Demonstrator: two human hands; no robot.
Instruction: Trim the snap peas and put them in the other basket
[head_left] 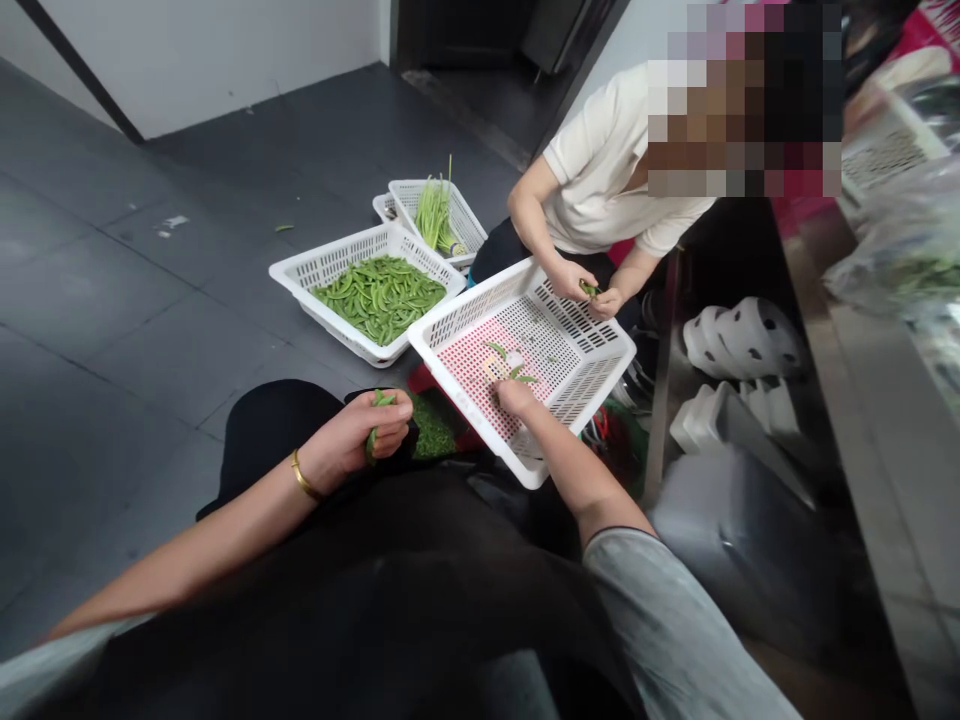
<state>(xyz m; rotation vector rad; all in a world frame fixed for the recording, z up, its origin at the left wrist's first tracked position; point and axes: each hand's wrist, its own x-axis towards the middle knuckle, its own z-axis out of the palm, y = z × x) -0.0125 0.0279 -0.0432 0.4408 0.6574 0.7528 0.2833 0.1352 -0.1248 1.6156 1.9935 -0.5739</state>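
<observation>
My left hand (379,428) is closed around a few green pea pods (382,398), above my dark-clothed knee. My right hand (514,397) reaches down inside a white slotted plastic basket (442,358), its fingers curled near the bottom. A few loose pea pods (526,379) lie right by those fingertips; whether one is pinched I cannot make out. Left of this basket, a second white basket (289,272) holds a heap of green pea pods (382,297).
A co-worker in a white shirt (600,160) sits opposite, fingering a pod over the basket. Behind, another basket (401,192) carries green stalks (433,212). Green trimmings (431,428) lie below my basket. A metal counter (862,400) with white containers (742,335) beneath borders the right.
</observation>
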